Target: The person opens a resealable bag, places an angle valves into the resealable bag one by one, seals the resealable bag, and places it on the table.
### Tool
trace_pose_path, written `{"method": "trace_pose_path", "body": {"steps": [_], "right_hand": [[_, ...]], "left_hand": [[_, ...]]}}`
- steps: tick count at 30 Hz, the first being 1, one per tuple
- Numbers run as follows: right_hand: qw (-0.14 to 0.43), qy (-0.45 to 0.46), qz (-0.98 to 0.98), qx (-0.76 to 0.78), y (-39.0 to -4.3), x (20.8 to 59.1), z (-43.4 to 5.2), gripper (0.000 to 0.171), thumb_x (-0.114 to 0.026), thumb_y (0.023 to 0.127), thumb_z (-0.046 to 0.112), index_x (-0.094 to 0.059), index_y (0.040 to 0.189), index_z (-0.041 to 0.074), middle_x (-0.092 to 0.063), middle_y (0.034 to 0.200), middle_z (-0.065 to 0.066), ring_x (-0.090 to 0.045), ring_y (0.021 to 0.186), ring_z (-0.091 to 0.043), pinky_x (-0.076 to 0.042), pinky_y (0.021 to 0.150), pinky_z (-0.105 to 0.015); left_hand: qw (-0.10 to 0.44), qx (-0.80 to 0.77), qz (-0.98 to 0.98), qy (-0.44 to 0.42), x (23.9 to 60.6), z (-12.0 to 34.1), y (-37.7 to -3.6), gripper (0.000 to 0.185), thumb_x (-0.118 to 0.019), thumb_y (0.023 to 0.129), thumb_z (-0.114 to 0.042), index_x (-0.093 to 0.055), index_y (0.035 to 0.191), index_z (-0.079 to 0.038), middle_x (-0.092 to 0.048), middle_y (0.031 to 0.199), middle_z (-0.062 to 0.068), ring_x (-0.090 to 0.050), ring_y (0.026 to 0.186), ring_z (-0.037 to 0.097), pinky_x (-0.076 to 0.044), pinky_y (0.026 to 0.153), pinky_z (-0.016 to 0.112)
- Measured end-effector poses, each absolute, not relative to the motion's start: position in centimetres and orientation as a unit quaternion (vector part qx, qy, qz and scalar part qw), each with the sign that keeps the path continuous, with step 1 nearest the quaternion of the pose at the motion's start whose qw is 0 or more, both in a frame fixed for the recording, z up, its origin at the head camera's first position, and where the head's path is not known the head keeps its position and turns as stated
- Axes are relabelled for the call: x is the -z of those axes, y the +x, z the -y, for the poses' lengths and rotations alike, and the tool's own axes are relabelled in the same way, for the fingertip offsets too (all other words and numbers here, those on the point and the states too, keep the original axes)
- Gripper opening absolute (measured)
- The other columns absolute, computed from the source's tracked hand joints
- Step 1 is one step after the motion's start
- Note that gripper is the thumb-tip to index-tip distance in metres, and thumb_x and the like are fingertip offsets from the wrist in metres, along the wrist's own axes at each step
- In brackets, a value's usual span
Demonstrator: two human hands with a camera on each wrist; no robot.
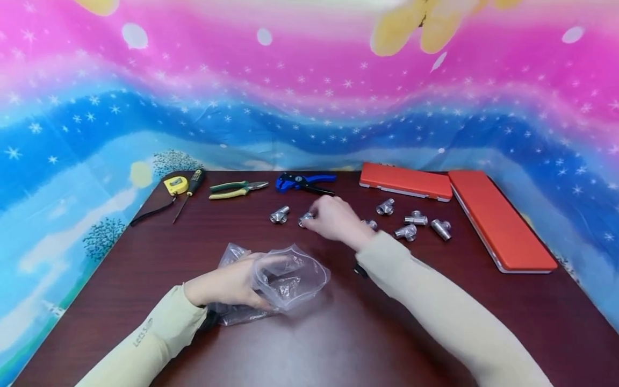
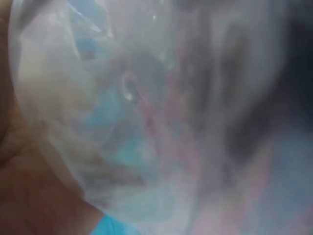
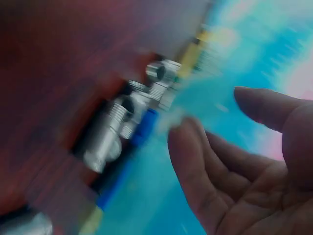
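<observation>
My left hand [image 1: 227, 282] holds a clear plastic bag [image 1: 295, 285] with its mouth spread wide, thumb and fingers curved around it. Close up in the left wrist view, the blurred film of the bag [image 2: 137, 122] fills most of the picture. My right hand [image 1: 338, 217] is over the table, its fingertips near a shiny metal tee fitting [image 1: 306, 219] that it partly covers. In the right wrist view the thumb [image 3: 264, 105] and fingers stand apart with nothing between them. Another tee fitting [image 1: 279, 215] lies to the left; several more, such as one [image 1: 385, 207], lie to the right.
Along the back of the dark table [image 1: 159, 263] lie a yellow tape measure [image 1: 176, 185], a screwdriver [image 1: 189, 192], green-handled pliers [image 1: 237, 189] and a blue wire stripper [image 1: 304, 183]. Two orange cases [image 1: 406, 181] lie at the right. A patterned cloth [image 1: 290, 107] hangs behind.
</observation>
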State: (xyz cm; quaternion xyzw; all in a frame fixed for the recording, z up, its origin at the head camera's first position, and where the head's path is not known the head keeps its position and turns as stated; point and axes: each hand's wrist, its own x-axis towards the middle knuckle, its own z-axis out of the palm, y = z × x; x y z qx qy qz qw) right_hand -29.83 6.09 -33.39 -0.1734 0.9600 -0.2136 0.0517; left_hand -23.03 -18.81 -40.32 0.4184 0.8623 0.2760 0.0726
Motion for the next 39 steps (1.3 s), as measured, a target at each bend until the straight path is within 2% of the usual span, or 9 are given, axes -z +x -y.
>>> {"method": "trace_pose_path", "body": {"steps": [3,6,7,15,20,22,25,32,39], "right_hand": [[0.087,-0.174,-0.966,0.171,-32.8,34.1,-2.9,0.041,-0.07,0.09,0.045,-0.075,0.091,0.004,-0.072,0.087,-0.009,-0.063,0.089,-0.025,-0.05,0.082,-0.039],[0.114,-0.17,-0.971,0.124,-34.8,34.8,-0.7,0.048,-0.069,0.088,0.053,-0.07,0.071,0.008,-0.067,0.071,-0.008,-0.056,0.089,-0.029,-0.047,0.084,-0.041],[0.116,-0.166,-0.973,0.113,-35.2,34.9,-0.1,0.048,-0.069,0.087,0.055,-0.07,0.071,0.01,-0.066,0.072,-0.006,-0.054,0.092,-0.029,-0.046,0.086,-0.042],[0.115,-0.146,-0.979,0.084,-36.6,35.6,2.4,0.044,-0.075,0.081,0.055,-0.067,0.097,0.015,-0.063,0.112,-0.007,-0.053,0.109,-0.034,-0.042,0.096,-0.048],[0.126,-0.154,-0.975,0.1,-37.0,36.3,3.0,0.032,-0.074,0.086,0.043,-0.065,0.091,0.013,-0.064,0.099,-0.006,-0.06,0.088,-0.026,-0.051,0.078,-0.039],[0.133,-0.162,-0.971,0.112,-37.1,36.4,3.2,0.027,-0.074,0.087,0.037,-0.064,0.089,0.011,-0.063,0.091,-0.005,-0.06,0.078,-0.022,-0.051,0.069,-0.036],[0.139,-0.171,-0.966,0.135,-36.9,36.1,3.0,0.025,-0.074,0.086,0.032,-0.063,0.088,0.009,-0.06,0.087,-0.005,-0.057,0.074,-0.021,-0.048,0.064,-0.033],[0.069,-0.227,-0.948,0.21,-34.2,33.0,-1.4,0.035,-0.08,0.08,0.029,-0.069,0.106,0.007,-0.066,0.093,-0.003,-0.063,0.077,-0.019,-0.051,0.071,-0.031],[0.002,-0.271,-0.925,0.266,-27.5,31.0,-7.5,0.055,-0.084,0.077,0.025,-0.065,0.124,0.004,-0.067,0.11,-0.005,-0.062,0.095,-0.017,-0.052,0.083,-0.034]], "left_hand": [[0.069,-0.274,-0.869,0.406,40.4,18.9,-23.0,0.094,-0.091,0.067,-0.036,-0.046,0.146,-0.013,-0.053,0.14,0.008,-0.047,0.128,0.031,-0.039,0.102,0.054],[0.074,-0.264,-0.879,0.39,40.5,18.8,-23.2,0.092,-0.09,0.068,-0.035,-0.046,0.145,-0.011,-0.052,0.14,0.011,-0.045,0.131,0.033,-0.039,0.103,0.053],[0.078,-0.259,-0.883,0.383,40.5,18.8,-23.2,0.091,-0.09,0.069,-0.035,-0.047,0.145,-0.011,-0.052,0.14,0.011,-0.043,0.132,0.034,-0.039,0.103,0.053],[0.082,-0.24,-0.887,0.385,40.3,18.8,-23.3,0.084,-0.091,0.067,-0.033,-0.053,0.138,-0.008,-0.053,0.138,0.015,-0.039,0.134,0.041,-0.034,0.107,0.055],[0.09,-0.246,-0.884,0.387,40.3,18.8,-23.3,0.082,-0.09,0.068,-0.032,-0.053,0.138,-0.009,-0.051,0.14,0.016,-0.036,0.135,0.046,-0.029,0.109,0.058],[0.09,-0.246,-0.883,0.389,40.4,18.8,-23.3,0.082,-0.09,0.068,-0.032,-0.053,0.138,-0.009,-0.051,0.14,0.016,-0.036,0.135,0.046,-0.027,0.11,0.058],[0.091,-0.249,-0.882,0.389,40.4,18.9,-23.3,0.082,-0.09,0.068,-0.032,-0.053,0.138,-0.01,-0.05,0.141,0.016,-0.036,0.135,0.044,-0.028,0.11,0.057],[0.087,-0.256,-0.876,0.399,40.6,19.1,-23.5,0.081,-0.09,0.069,-0.035,-0.054,0.138,-0.011,-0.049,0.14,0.016,-0.036,0.133,0.039,-0.036,0.104,0.054],[0.088,-0.264,-0.872,0.404,40.9,19.0,-23.6,0.08,-0.088,0.07,-0.039,-0.055,0.138,-0.011,-0.047,0.14,0.017,-0.034,0.131,0.04,-0.036,0.102,0.057]]}}
